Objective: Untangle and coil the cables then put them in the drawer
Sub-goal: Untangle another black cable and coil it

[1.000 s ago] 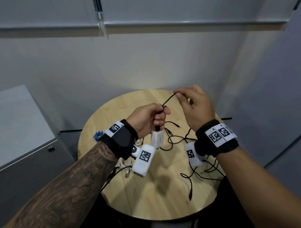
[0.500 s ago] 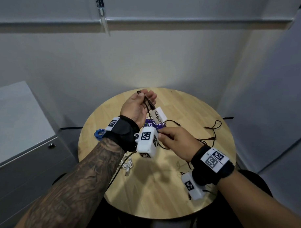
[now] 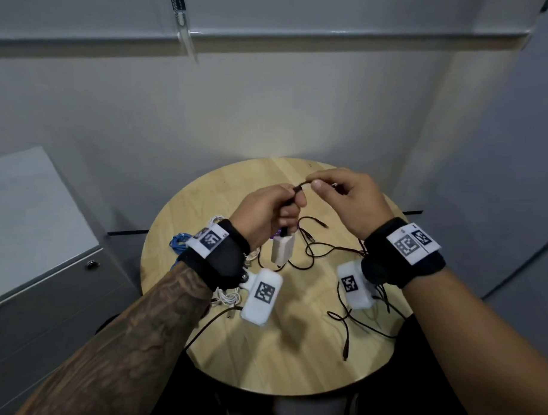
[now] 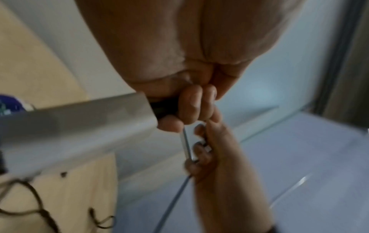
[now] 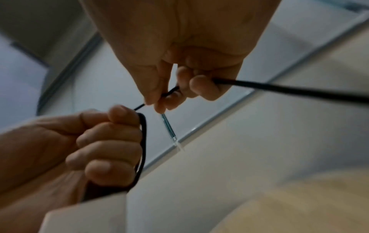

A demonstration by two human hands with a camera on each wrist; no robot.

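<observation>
Above the round wooden table (image 3: pixel 303 371), my left hand (image 3: pixel 277 212) grips coiled loops of a thin black cable (image 5: pixel 142 141) in its fist; a white tag or adapter (image 3: pixel 283 252) hangs below that fist. My right hand (image 3: pixel 331 189) pinches the same black cable (image 3: pixel 301 185) between thumb and fingertips just right of the left fist, and the cable runs on through its curled fingers (image 5: pixel 201 85). The rest of the black cable (image 3: pixel 327 252) trails in loose loops on the table under the hands. In the left wrist view the fist (image 4: pixel 191 107) is blurred.
A white cable (image 3: pixel 227 297) and a blue cable (image 3: pixel 179 243) lie on the table's left side. Another black lead (image 3: pixel 345 335) ends near the front right edge. A grey cabinet with a drawer and lock (image 3: pixel 91 264) stands to the left.
My right hand has risen from low over the table to the left fist, bringing a length of black cable up. The left hand has closed from an upturned palm into a fist round the loops.
</observation>
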